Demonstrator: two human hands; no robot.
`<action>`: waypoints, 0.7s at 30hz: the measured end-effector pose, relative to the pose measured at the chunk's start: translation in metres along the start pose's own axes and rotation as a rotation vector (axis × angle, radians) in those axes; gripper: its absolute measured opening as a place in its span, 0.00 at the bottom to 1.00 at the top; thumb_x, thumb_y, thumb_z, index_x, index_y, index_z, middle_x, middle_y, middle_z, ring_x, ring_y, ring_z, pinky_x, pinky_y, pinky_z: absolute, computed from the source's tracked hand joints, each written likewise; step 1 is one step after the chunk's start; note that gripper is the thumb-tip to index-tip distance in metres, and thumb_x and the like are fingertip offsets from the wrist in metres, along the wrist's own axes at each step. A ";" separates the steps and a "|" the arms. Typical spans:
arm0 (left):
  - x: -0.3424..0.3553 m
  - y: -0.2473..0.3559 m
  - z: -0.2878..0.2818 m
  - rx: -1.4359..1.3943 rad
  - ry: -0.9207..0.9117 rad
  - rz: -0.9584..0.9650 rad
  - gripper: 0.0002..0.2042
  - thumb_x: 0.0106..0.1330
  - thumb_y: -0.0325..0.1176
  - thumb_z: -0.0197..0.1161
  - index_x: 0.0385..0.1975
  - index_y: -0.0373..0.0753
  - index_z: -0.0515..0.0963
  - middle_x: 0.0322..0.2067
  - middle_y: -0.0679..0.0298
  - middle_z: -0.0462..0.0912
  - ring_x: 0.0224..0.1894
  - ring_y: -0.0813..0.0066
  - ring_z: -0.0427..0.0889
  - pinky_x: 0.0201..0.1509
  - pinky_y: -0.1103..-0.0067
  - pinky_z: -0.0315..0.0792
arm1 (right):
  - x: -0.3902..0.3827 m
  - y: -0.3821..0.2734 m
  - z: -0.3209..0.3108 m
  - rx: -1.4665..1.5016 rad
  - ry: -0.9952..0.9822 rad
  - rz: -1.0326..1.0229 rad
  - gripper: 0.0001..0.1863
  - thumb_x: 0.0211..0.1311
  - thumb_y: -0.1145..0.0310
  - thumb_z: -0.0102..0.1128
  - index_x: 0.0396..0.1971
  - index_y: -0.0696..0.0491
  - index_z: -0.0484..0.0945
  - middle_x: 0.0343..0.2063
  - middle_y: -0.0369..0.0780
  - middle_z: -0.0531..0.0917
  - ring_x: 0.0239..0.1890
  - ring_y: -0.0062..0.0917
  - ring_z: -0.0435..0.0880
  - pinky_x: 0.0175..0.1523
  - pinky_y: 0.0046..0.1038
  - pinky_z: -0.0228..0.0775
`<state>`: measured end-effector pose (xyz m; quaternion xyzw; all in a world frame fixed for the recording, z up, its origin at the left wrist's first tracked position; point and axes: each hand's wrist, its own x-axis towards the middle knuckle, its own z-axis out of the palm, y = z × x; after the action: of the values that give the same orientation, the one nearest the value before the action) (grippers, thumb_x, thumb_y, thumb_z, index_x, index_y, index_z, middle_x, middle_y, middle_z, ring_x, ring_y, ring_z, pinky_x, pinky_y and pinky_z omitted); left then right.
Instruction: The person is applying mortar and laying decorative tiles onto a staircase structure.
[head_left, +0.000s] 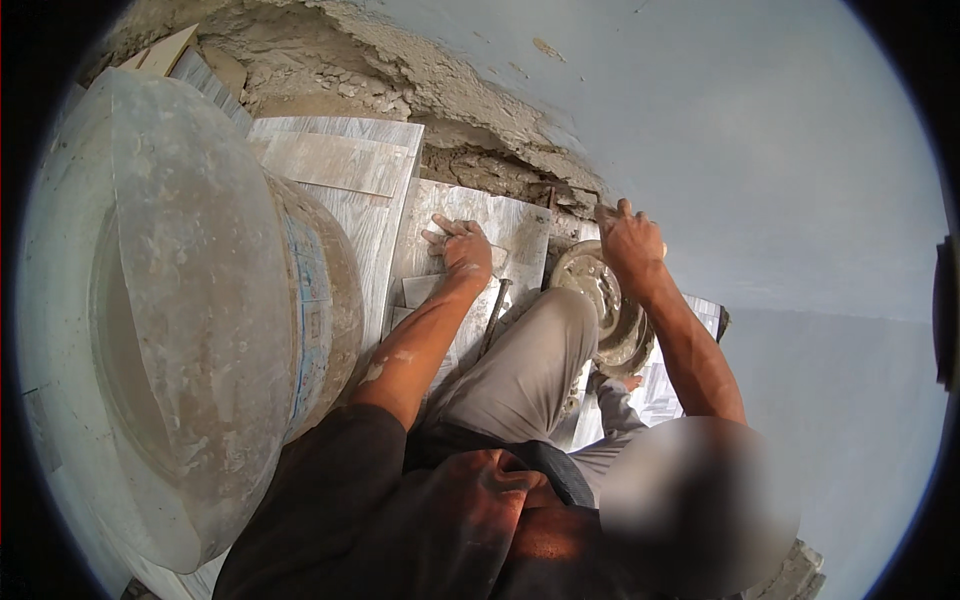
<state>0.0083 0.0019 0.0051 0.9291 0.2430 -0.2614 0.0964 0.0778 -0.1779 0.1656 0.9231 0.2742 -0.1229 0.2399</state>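
My left hand (463, 248) rests on a grey wood-grain tile (515, 225) beside the broken foot of the wall, with its fingers stretched apart and dusty. Near the wall, my right hand (632, 245) is closed in a fist above the rim of a round basin (640, 350) that holds wet grey mortar. Whatever that fist grips is hidden by the fingers. A slim dark tool with a small head (497, 308) lies on tile pieces between my left forearm and my bent knee; its exact kind is unclear.
A large translucent plastic container (200, 270), smeared with mortar, fills the left side. More wood-grain tiles (340, 160) lie beyond it. Rough broken plaster (450, 110) runs along the base of the pale blue wall (760, 170), which stands close on my right.
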 end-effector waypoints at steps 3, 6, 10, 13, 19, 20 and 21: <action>0.002 0.000 0.005 -0.006 0.057 -0.032 0.23 0.65 0.29 0.47 0.62 0.40 0.58 0.62 0.33 0.41 0.59 0.21 0.49 0.51 0.47 0.66 | 0.003 -0.018 -0.001 0.113 0.142 -0.028 0.20 0.63 0.68 0.41 0.56 0.47 0.65 0.47 0.48 0.71 0.43 0.43 0.77 0.42 0.39 0.74; -0.003 0.002 0.001 -0.012 0.038 -0.031 0.23 0.65 0.30 0.46 0.62 0.40 0.58 0.62 0.33 0.42 0.59 0.22 0.49 0.51 0.47 0.65 | 0.019 -0.042 0.005 0.086 0.183 -0.066 0.21 0.63 0.69 0.41 0.56 0.48 0.64 0.50 0.49 0.70 0.45 0.43 0.76 0.43 0.40 0.74; -0.005 0.001 -0.003 -0.047 0.036 0.013 0.23 0.65 0.30 0.46 0.61 0.39 0.57 0.62 0.33 0.42 0.58 0.21 0.50 0.50 0.46 0.65 | 0.022 -0.025 0.017 0.042 0.084 -0.020 0.23 0.62 0.72 0.42 0.59 0.46 0.61 0.50 0.49 0.70 0.42 0.44 0.78 0.41 0.37 0.77; -0.001 -0.003 0.002 -0.034 0.044 -0.012 0.23 0.65 0.31 0.47 0.61 0.39 0.57 0.62 0.32 0.42 0.58 0.21 0.51 0.51 0.46 0.64 | 0.006 -0.003 0.014 0.054 0.022 0.035 0.21 0.61 0.71 0.44 0.56 0.48 0.63 0.47 0.47 0.71 0.42 0.44 0.77 0.41 0.39 0.76; -0.005 0.000 -0.004 0.078 0.012 0.027 0.25 0.63 0.30 0.49 0.61 0.37 0.57 0.60 0.28 0.43 0.56 0.21 0.55 0.50 0.47 0.66 | -0.012 -0.030 0.010 0.132 0.216 -0.050 0.24 0.59 0.73 0.41 0.58 0.47 0.61 0.45 0.47 0.71 0.41 0.44 0.78 0.42 0.39 0.75; -0.005 -0.001 -0.004 0.081 0.012 0.028 0.25 0.63 0.30 0.49 0.61 0.37 0.57 0.60 0.28 0.43 0.56 0.21 0.55 0.50 0.47 0.66 | -0.010 -0.031 0.007 0.111 0.051 -0.111 0.25 0.62 0.71 0.40 0.61 0.52 0.58 0.53 0.50 0.68 0.45 0.44 0.77 0.43 0.37 0.75; -0.006 -0.001 -0.004 0.065 0.026 0.031 0.25 0.63 0.29 0.50 0.61 0.37 0.56 0.60 0.28 0.44 0.56 0.21 0.56 0.49 0.48 0.67 | -0.007 -0.029 0.009 0.114 0.050 -0.109 0.25 0.62 0.71 0.40 0.61 0.52 0.58 0.53 0.50 0.68 0.45 0.44 0.77 0.43 0.37 0.75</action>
<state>0.0051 0.0016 0.0110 0.9387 0.2214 -0.2555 0.0671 0.0550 -0.1644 0.1497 0.9218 0.3225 -0.1279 0.1731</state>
